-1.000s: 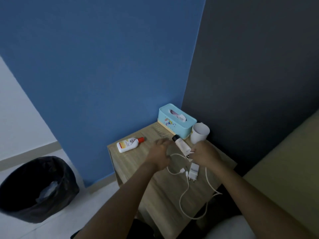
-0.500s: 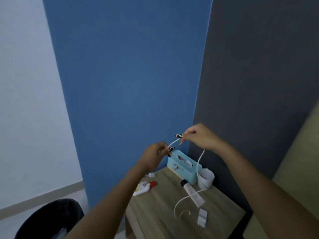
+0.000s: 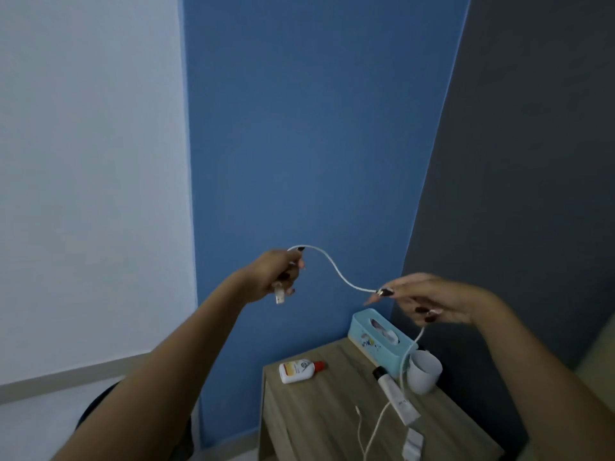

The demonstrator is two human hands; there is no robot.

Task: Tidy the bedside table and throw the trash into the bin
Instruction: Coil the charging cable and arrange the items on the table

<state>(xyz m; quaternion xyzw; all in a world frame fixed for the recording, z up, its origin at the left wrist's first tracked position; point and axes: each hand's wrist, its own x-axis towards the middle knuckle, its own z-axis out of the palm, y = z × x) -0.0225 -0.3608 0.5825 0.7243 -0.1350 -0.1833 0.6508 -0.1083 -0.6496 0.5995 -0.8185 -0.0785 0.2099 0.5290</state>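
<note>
You stand at a small wooden bedside table point(image 3: 309, 424) with a pale grain top, set in a corner where a matte blue wall point(image 3: 316, 128) meets a dark grey wall point(image 3: 532, 161); a white wall lies to the left. Your left hand point(image 3: 278, 277) is raised, fingers clamped on one end of a thin white charging cable point(image 3: 336, 269), its plug poking out below your fist. Your right hand point(image 3: 432, 302) pinches the cable between thumb and forefinger, the other fingers spread loosely. The cable arcs between both hands, then drops from your right fingers to the table. Below your right fingers sit a light blue rectangular tissue box point(image 3: 379, 342), a white paper cup point(image 3: 424, 371), a white squeeze tube with a black cap point(image 3: 394, 395) and a white plug adapter point(image 3: 412, 444). Below your left fingers lies a small white bottle with a red cap point(image 3: 298, 371). A black bin's point(image 3: 96, 404) edge shows beside your left forearm.
</note>
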